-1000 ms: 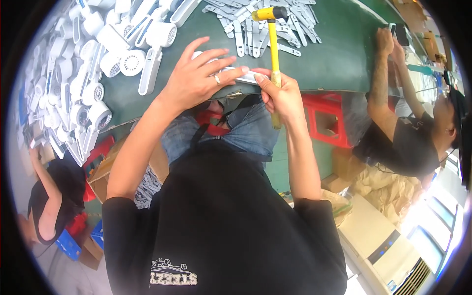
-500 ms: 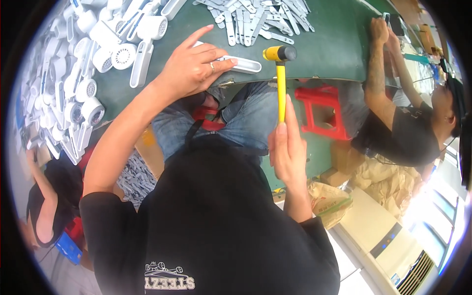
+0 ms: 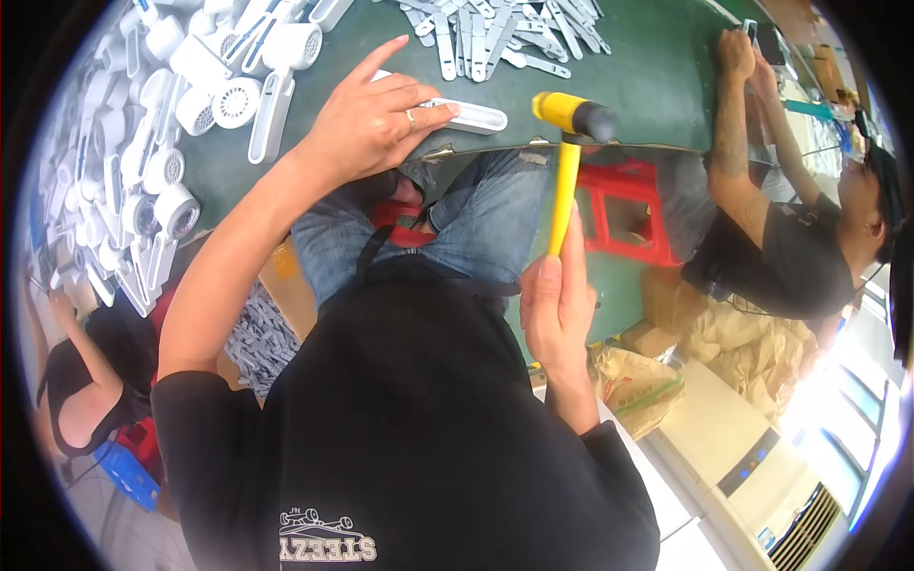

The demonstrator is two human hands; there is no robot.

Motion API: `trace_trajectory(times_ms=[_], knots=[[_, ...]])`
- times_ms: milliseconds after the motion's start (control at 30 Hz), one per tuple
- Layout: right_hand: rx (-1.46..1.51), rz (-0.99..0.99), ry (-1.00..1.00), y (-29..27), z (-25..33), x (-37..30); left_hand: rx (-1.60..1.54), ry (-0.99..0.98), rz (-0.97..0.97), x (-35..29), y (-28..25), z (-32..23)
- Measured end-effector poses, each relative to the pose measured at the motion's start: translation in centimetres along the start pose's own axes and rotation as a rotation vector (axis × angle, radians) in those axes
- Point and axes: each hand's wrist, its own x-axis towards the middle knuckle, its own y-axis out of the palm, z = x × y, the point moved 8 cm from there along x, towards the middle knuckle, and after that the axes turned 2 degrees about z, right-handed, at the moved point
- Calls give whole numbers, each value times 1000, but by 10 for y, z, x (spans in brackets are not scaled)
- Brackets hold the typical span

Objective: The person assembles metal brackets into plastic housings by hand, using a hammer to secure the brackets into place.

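My left hand [image 3: 371, 124] presses a white handheld fan [image 3: 476, 118] down on the green table top, close to its front edge. The fan's recessed handle points right, out from under my fingers, and its other end is mostly hidden by the hand. My index finger sticks up off it. In my right hand [image 3: 560, 309] is a mallet [image 3: 567, 181], gripped by its yellow handle. Its yellow and black head is raised, right of the fan's tip and apart from it.
Many white handheld fans [image 3: 236, 102] are heaped on the left of the green table [image 3: 647, 86]. Flat grey strips [image 3: 490, 43] lie in a pile at the back. A red stool [image 3: 624, 214] stands below the table edge. Co-workers sit at right [image 3: 771, 238] and far left [image 3: 90, 381].
The mallet's head has swung to the right and slightly down, its handle now leaning right. My left hand and the fan have barely moved.
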Motion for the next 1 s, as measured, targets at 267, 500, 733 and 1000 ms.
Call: trace_trajectory(times_ms=[267,500,733,1000], knots=[[-51,69,27,15,0,14,-48,-73,32,3,0,8],[-220,171,-81,44,14,36,-35,-303,22,0,2,23],[-178,65,8,28,-4,40,-106,-335,60,1,4,26],[186,-41,210,4,-30,71,-216,-535,192,-17,-16,43]])
